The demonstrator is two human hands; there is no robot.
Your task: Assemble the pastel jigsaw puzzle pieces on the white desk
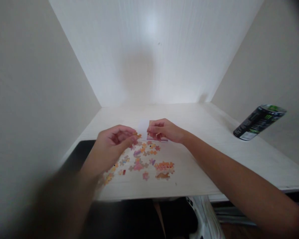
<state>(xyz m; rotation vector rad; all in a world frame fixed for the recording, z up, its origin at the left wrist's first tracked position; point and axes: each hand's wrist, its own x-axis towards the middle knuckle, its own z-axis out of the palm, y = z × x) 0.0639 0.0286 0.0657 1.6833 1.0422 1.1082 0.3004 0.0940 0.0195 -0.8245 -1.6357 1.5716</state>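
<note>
Small orange and pink puzzle pieces (142, 158) lie scattered on the white desk (204, 132). A joined cluster of pieces (164, 167) sits at the right of the scatter. My left hand (113, 142) hovers over the pieces, fingers curled, pinching an orange puzzle piece (138, 135) at the fingertips. My right hand (163, 130) is curled just beside it, fingertips close together over a small white card or box (144, 127) with a pink edge. Whether the right fingers hold a piece is hidden.
A black and green drink can (258, 122) stands at the right of the desk. Plain walls close in on the left, back and right. Below the desk's front edge are dark clothing and a white shoe (204, 215).
</note>
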